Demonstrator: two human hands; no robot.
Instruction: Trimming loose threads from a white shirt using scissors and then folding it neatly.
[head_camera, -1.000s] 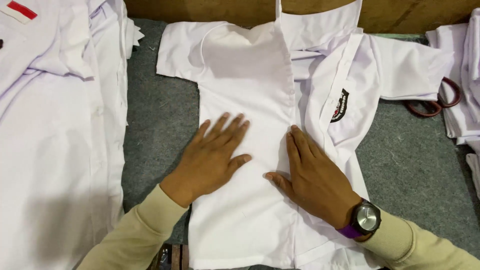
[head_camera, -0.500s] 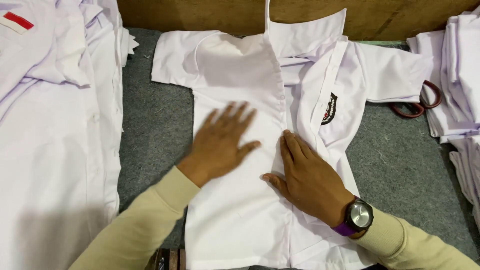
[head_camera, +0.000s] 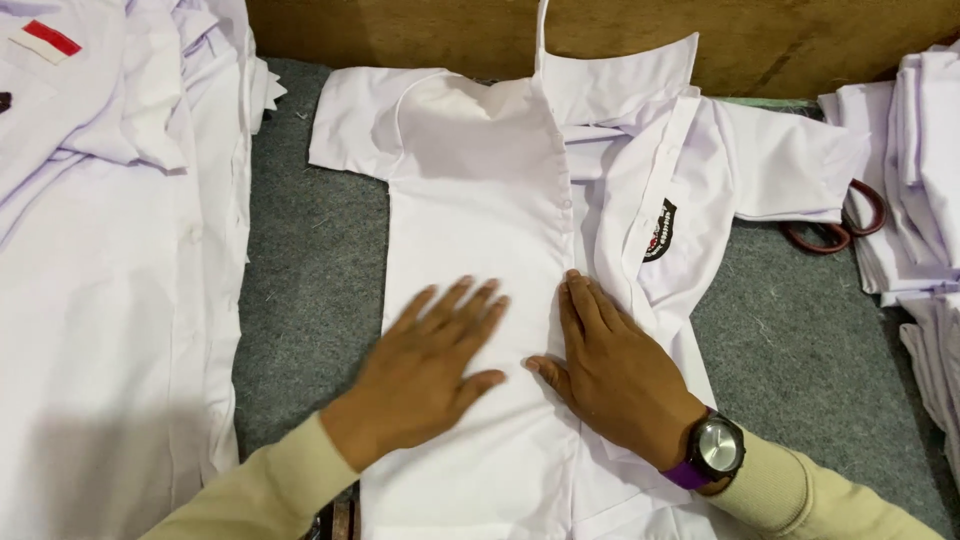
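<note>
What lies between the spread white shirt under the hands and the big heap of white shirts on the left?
In the head view, only a bare strip of grey felt-like mat separates the spread white shirt from the heap of white shirts.

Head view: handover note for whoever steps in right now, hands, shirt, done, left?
Left hand: flat, fingers spread, on the white shirt, holding nothing.
Right hand: flat on the shirt beside the button placket, wristwatch on that wrist.
Shirt lies front up on the grey mat, collar toward the wooden board.
Done: left front panel laid flat.
Left: right panel with the black badge is turned back; both sleeves spread out.
Nearby: shirt piles both sides, scissors at right.
</note>
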